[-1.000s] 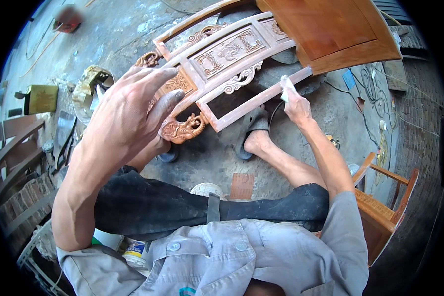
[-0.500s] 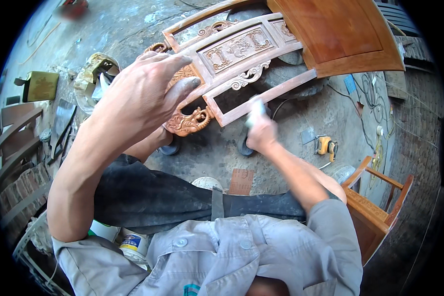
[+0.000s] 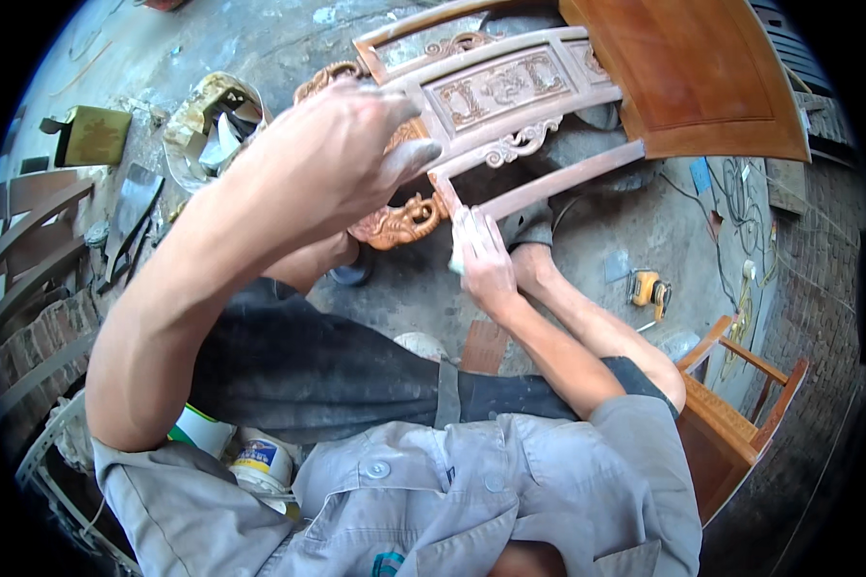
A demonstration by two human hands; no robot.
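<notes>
Compared with half a second back, the right hand [image 3: 483, 258] has been slid down along the lower rail toward the near corner of the carved chair back [image 3: 496, 120], and the whole frame is seen a bit closer and lower in view. The chair back is made of pale reddish wood, with a long panel of raised scrollwork, a curly bracket under it and a plain straight rail along the bottom; a darker, glossier carved scroll end [image 3: 394, 223] is seen at its lower left corner. It's held up off the dusty concrete floor [image 3: 260, 48], above the knees, and joined at the upper right to a smooth orange-brown seat panel [image 3: 702, 77]. The left hand [image 3: 332, 159] is laid over the frame's left end, fingers spread and curled loosely over the wood, not gripped tight. The right hand is closed around a small white pad [image 3: 458, 252], sandpaper or cloth can't be told, which is pressed against the corner of the rail. A yellow power tool [image 3: 648, 287] is left lying on the floor to the right, and another wooden chair [image 3: 731, 423] is parked by the right leg
</notes>
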